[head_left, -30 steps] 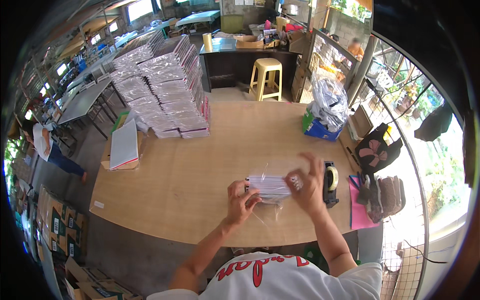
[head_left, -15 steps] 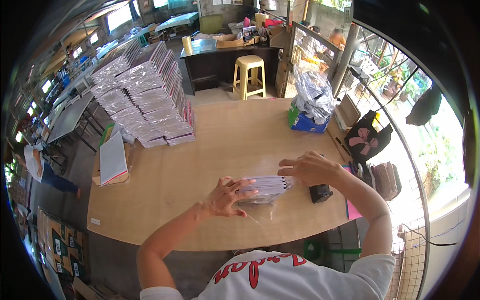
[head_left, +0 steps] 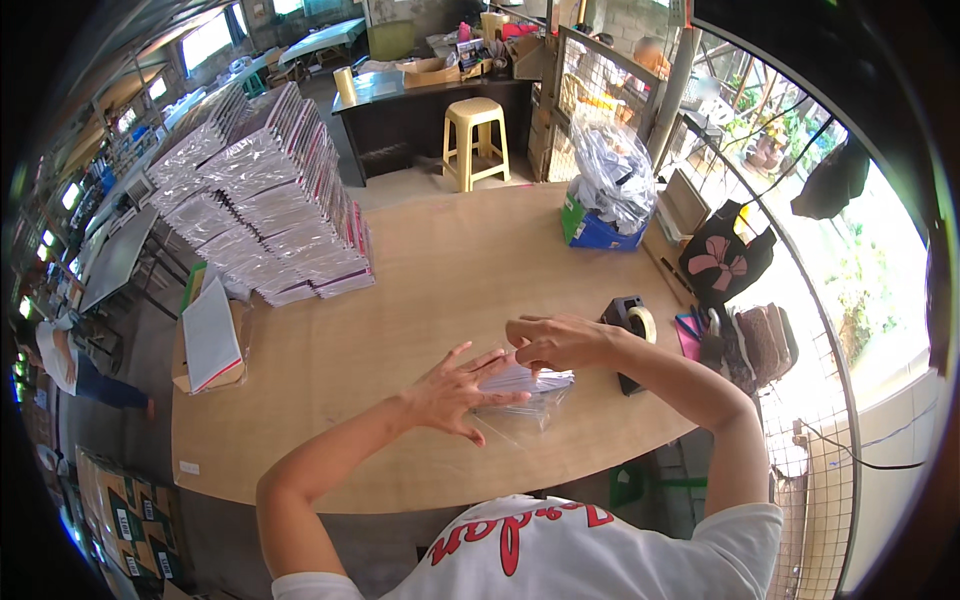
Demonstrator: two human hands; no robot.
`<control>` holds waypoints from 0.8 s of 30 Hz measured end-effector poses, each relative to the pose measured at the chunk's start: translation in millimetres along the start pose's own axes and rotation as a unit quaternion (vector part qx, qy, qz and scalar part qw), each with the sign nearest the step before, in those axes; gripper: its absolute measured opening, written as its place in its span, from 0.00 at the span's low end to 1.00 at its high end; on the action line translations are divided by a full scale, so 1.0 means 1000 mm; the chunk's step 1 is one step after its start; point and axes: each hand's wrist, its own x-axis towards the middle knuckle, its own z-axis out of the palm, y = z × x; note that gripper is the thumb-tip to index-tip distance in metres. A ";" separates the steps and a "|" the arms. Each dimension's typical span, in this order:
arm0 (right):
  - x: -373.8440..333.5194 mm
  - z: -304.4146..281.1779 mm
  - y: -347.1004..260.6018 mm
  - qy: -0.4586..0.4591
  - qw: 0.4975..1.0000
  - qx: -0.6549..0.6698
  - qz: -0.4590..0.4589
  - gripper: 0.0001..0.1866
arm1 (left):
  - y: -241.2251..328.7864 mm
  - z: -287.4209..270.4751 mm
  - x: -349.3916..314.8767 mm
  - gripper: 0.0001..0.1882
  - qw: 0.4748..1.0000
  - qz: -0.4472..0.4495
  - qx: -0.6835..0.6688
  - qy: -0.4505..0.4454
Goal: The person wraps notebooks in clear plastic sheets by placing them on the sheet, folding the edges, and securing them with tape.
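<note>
A small stack of white paper or booklets [head_left: 522, 380] in clear plastic wrap [head_left: 540, 410] lies near the table's front edge. My left hand [head_left: 462, 392] rests on its left side with fingers spread, pressing the top. My right hand [head_left: 558, 343] is over the stack's far side, close to the left fingertips. Its fingers are curled together, and whatever they pinch is too small or hidden to tell. Just beyond my right wrist stands a black tape dispenser [head_left: 622, 312] with a roll of tape [head_left: 642, 322], partly covered by my forearm.
Tall piles of plastic-wrapped booklets [head_left: 270, 190] stand at the far left, behind a box with papers [head_left: 212, 335]. A blue and green box [head_left: 605, 232] full of clear plastic sits far right. A black bag [head_left: 725, 260] and folded brown cloths [head_left: 765, 345] lie along the right edge.
My right hand has moved left from the stack's right end to its top, and its fingers have curled in. The left hand stays on the stack. The view has shifted slightly.
</note>
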 end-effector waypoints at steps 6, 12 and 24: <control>0.016 0.019 -0.006 0.083 0.993 -0.080 -0.018 0.12 | 0.002 -0.009 0.007 0.52 1.000 0.012 -0.016 -0.002; 0.000 0.071 0.009 0.256 0.952 0.054 0.157 0.49 | 0.010 -0.010 0.005 0.53 1.000 -0.015 -0.005 0.006; 0.001 0.079 0.019 0.181 0.902 0.122 0.372 0.77 | 0.063 0.056 -0.023 0.42 0.931 -0.207 -0.081 0.291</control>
